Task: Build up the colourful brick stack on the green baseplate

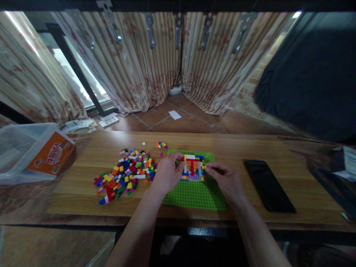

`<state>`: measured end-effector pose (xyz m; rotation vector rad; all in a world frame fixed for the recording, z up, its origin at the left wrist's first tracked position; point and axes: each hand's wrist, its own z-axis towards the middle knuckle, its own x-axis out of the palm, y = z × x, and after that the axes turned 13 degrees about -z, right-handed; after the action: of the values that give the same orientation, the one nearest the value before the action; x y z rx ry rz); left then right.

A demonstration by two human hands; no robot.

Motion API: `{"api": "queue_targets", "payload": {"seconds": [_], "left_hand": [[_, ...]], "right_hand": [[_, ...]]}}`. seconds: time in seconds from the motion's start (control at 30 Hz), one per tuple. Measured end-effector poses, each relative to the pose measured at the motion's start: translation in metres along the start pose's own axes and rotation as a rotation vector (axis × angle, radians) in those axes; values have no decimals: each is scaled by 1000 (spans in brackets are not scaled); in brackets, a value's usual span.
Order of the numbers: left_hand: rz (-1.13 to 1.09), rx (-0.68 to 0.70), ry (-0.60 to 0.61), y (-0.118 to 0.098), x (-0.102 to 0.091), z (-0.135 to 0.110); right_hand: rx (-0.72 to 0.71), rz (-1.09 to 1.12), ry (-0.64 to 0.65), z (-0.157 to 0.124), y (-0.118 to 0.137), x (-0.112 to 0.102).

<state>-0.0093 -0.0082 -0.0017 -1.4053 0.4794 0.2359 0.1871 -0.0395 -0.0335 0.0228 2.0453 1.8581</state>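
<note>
A colorful brick build [194, 167], made of many small toy bricks, sits on the upper part of a green baseplate [194, 196]. My left hand [169, 172] is at the build's left side, its thumb and curved fingers closed on that edge. On the other side, my right hand [227, 180] pinches a small yellow brick [204, 167] at the build's right edge. The fingertips partly hide this brick, and I cannot tell whether it is attached. Left of the baseplate lies a heap of loose toy bricks [130, 167] in mixed colors.
A black phone [269, 185] lies on the wooden tabletop [83, 196] at the right. A small brick cluster [161, 145] and a single white brick [144, 143] are near the far edge. A clear plastic bin [25, 133] with an orange label stands at the left.
</note>
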Motion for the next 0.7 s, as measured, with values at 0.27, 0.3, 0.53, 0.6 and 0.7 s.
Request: {"api": "queue_targets", "payload": {"seconds": [0.27, 0.3, 0.53, 0.6, 0.7], "left_hand": [[0, 11, -1, 0, 0, -1], [0, 12, 0, 1, 0, -1], [10, 10, -2, -1, 0, -1], [-1, 17, 1, -1, 0, -2], [-15, 25, -2, -1, 1, -2]], "right_hand": [[-20, -35, -26, -3, 3, 4], [-22, -44, -28, -3, 3, 4], [4, -43, -16, -2, 2, 5], [28, -31, -17, -1, 3, 5], [45, -28, -26, 0, 4, 6]]}}
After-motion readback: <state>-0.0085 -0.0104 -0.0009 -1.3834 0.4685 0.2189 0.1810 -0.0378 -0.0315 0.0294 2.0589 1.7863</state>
